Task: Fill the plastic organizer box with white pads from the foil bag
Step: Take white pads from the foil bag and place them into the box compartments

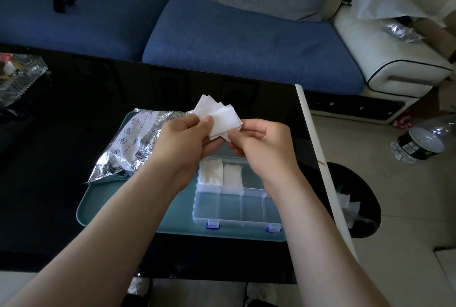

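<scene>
Above the organizer box (pixel 234 198), both hands pinch fanned white pads (pixel 219 115).

The black table (pixel 74 134) bears a teal tray (pixel 177 218) and a glass dish (pixel 19 70).

Bare left hand (pixel 183 138), bare right hand (pixel 266 147)

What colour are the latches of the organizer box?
The latches are blue; best in the head view.
</scene>
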A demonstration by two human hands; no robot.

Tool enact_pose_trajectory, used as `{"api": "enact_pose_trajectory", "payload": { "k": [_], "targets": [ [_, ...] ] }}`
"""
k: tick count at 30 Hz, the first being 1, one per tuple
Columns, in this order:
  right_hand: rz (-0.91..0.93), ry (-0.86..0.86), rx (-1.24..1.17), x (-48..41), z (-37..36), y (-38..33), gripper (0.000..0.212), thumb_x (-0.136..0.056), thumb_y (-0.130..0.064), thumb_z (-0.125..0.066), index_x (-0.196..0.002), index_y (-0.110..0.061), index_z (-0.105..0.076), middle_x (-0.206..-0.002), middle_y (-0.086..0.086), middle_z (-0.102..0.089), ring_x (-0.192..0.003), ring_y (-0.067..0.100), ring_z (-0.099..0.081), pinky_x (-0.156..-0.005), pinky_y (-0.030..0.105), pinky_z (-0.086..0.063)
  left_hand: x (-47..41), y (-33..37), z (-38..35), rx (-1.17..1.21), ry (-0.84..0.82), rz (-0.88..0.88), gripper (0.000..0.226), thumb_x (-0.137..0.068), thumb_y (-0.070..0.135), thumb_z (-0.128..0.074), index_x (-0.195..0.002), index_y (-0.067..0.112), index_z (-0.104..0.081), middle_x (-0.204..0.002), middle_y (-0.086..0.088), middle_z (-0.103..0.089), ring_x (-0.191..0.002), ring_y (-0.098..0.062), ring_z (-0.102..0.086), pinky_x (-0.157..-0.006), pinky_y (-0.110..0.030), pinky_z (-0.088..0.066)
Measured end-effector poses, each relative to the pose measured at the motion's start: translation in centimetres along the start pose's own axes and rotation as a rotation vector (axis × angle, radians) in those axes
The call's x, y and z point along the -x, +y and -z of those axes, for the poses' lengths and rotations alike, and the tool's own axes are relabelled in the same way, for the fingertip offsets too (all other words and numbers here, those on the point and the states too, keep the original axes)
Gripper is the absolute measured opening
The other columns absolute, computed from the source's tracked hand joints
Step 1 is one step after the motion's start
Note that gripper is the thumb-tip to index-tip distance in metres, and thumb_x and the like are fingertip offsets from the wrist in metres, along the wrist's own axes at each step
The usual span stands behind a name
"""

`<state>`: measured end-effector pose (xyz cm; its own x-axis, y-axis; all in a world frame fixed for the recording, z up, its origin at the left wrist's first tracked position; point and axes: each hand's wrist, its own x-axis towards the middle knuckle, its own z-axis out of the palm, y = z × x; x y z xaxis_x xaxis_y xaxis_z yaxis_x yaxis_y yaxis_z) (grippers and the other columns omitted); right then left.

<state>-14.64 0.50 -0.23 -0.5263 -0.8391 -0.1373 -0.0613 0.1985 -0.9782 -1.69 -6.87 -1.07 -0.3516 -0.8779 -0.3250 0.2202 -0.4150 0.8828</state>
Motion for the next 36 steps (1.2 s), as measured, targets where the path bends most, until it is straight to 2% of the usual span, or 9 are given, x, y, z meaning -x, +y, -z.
{"api": "enact_pose_trajectory", "payload": {
  "k": [7, 11, 15, 18, 21, 25, 29, 32, 36],
  "targets": [
    [0.021, 0.189, 0.064, -0.5, 0.8, 0.4, 0.026, -0.091, -0.006, -0.072, -0.089, -0.032, -0.075, -0.085, -0.004, -0.079, -0.081, 0.012, -0.077, -0.068, 0.025, -0.06, -0.4, 0.4, 0.7, 0.019, 0.127, -0.029, 0.022, -0.109, 0.013, -0.056, -0.098, -0.004, -0.066, -0.116, -0.02, -0.072, -0.103, -0.027, -0.078, -0.083, -0.028, -0.064],
    [0.064, 0.3, -0.072, -0.7, 1.1, -0.3, 0.03, -0.095, -0.007, -0.06, -0.081, -0.029, -0.075, -0.08, -0.004, -0.075, -0.077, 0.016, -0.071, -0.064, 0.025, -0.054, -0.7, 0.1, 1.3, -0.098, 0.118, -0.005, 0.027, -0.109, 0.012, -0.055, -0.108, -0.015, -0.059, -0.126, -0.024, -0.066, -0.101, -0.031, -0.078, -0.078, -0.028, -0.064],
    [0.131, 0.134, 0.059, -0.5, 0.6, -0.1, 0.028, -0.095, -0.009, -0.061, -0.086, -0.027, -0.08, -0.073, -0.01, -0.073, -0.072, 0.006, -0.065, -0.063, 0.023, -0.05, -0.2, 0.1, 0.5, -0.156, 0.021, 0.032, 0.021, -0.111, 0.011, -0.049, -0.104, -0.004, -0.063, -0.128, -0.026, -0.065, -0.098, -0.032, -0.079, -0.084, -0.038, -0.065],
    [0.17, 0.084, 0.171, -0.3, 0.2, 0.4, 0.024, -0.097, -0.01, -0.063, -0.102, -0.023, -0.082, -0.083, -0.011, -0.075, -0.073, -0.003, -0.065, -0.06, 0.011, -0.047, 0.2, 0.4, 0.0, -0.077, 0.001, 0.086, 0.021, -0.112, 0.016, -0.049, -0.107, 0.002, -0.064, -0.123, -0.027, -0.069, -0.1, -0.035, -0.078, -0.087, -0.045, -0.064],
    [0.161, 0.09, 0.175, -0.4, 0.2, 0.6, 0.022, -0.098, -0.011, -0.064, -0.106, -0.021, -0.081, -0.086, -0.009, -0.076, -0.075, -0.005, -0.067, -0.061, 0.01, -0.049, 0.4, 0.4, -0.1, -0.07, -0.126, 0.112, 0.032, -0.109, 0.028, -0.056, -0.118, -0.001, -0.067, -0.115, -0.022, -0.076, -0.102, -0.031, -0.078, -0.087, -0.04, -0.065],
    [0.142, 0.095, 0.198, -0.5, -0.1, 0.9, 0.017, -0.092, -0.012, -0.07, -0.098, -0.023, -0.081, -0.079, -0.007, -0.077, -0.073, 0.005, -0.073, -0.065, 0.022, -0.059, 0.2, -0.2, 0.4, -0.195, -0.183, 0.027, 0.019, -0.105, 0.007, -0.061, -0.119, -0.002, -0.069, -0.117, -0.021, -0.076, -0.107, -0.028, -0.077, -0.091, -0.035, -0.064],
    [0.174, 0.137, 0.225, -0.4, 0.0, 0.8, 0.01, -0.094, -0.021, -0.072, -0.101, -0.023, -0.078, -0.087, -0.011, -0.073, -0.081, -0.008, -0.066, -0.059, 0.007, -0.048, -0.1, -0.4, 0.8, -0.337, -0.168, -0.012, 0.019, -0.105, -0.002, -0.054, -0.115, 0.001, -0.07, -0.111, -0.02, -0.077, -0.099, -0.03, -0.078, -0.081, -0.032, -0.065],
    [0.157, 0.07, 0.182, -0.6, 0.1, 0.8, 0.016, -0.1, -0.029, -0.067, -0.112, -0.029, -0.078, -0.1, -0.016, -0.073, -0.092, -0.01, -0.063, -0.068, 0.009, -0.048, 0.1, -0.5, 0.9, -0.433, -0.23, 0.0, 0.02, -0.105, -0.002, -0.053, -0.112, 0.005, -0.071, -0.11, -0.021, -0.076, -0.096, -0.032, -0.078, -0.081, -0.034, -0.065],
    [0.163, 0.028, 0.182, -0.7, 0.2, 1.0, 0.017, -0.103, -0.028, -0.065, -0.108, -0.03, -0.081, -0.098, -0.02, -0.075, -0.094, -0.008, -0.066, -0.071, 0.009, -0.051, 0.3, -0.7, 1.0, -0.503, -0.252, -0.009, 0.025, -0.105, -0.004, -0.052, -0.114, 0.008, -0.073, -0.108, -0.018, -0.078, -0.095, -0.03, -0.078, -0.082, -0.034, -0.066]
  ]
}}
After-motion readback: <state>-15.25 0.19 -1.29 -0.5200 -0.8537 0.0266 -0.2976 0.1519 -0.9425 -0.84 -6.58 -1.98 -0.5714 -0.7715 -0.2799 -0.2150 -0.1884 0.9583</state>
